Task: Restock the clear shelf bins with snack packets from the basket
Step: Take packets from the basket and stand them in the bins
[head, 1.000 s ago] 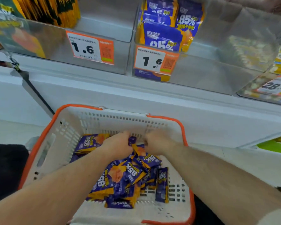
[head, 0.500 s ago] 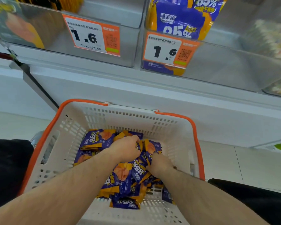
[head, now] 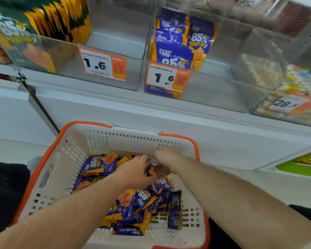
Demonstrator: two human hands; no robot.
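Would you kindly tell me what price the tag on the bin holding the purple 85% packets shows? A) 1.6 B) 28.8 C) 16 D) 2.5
A: the orange-edged price tag on the clear bin with purple packets reads 1.6.

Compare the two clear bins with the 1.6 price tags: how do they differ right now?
The left clear bin holds dark green and yellow packets; the right clear bin holds purple and orange packets, the kind lying in the basket. The left bin's packets stand in a tight row; the right bin's few packets lean loosely at its left side, and the rest of that bin is bare. Both bins are clear and carry an orange and white 1.6 tag.
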